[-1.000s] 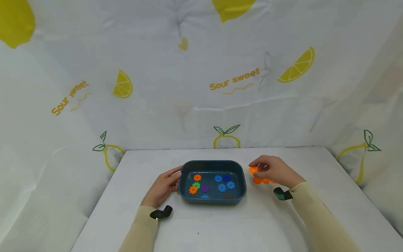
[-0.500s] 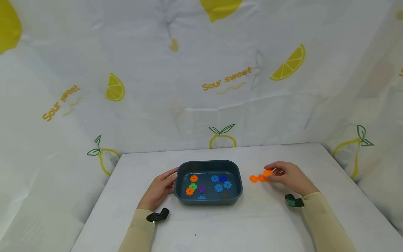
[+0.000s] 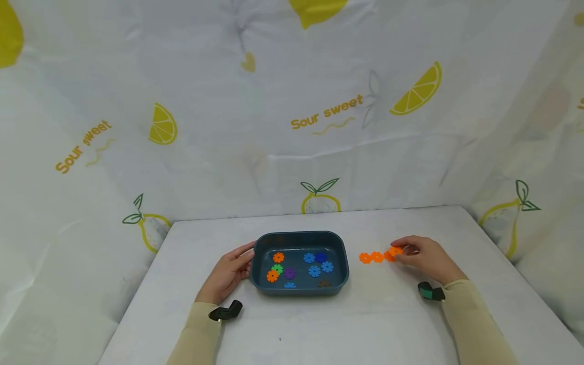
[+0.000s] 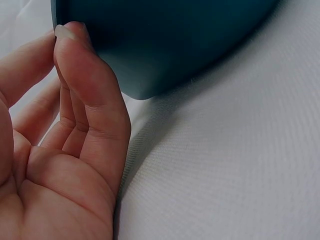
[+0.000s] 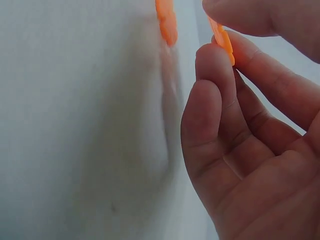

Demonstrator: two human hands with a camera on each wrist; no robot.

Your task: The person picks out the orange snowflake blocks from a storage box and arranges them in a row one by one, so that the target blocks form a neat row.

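Note:
My left hand (image 3: 226, 274) holds the left end of a dark teal tray (image 3: 301, 292), with thumb and fingers at its rim. In the left wrist view, fingertips pinch the edge of the tray (image 4: 170, 45). To the right of the tray, my right hand (image 3: 426, 257) pinches an orange notched disc (image 3: 396, 251) between thumb and fingers. That orange disc (image 5: 225, 45) stands on edge in the right wrist view, above the table. Several more orange discs (image 3: 377, 257) lie in a row on the table, and the held one overlaps the row's right end.
Inside the tray lie more notched discs: orange (image 3: 278, 257), green (image 3: 277, 269), purple (image 3: 289, 274), several blue (image 3: 314, 271) and a brown one (image 3: 324, 283). A white cloth covers the table (image 3: 319, 329). Behind it hangs a lemon-print curtain (image 3: 255, 187).
My right hand has moved right with an orange disc, from the row's left end to its right end, uncovering the other orange discs. The left hand stays at the tray; the view has shifted slightly.

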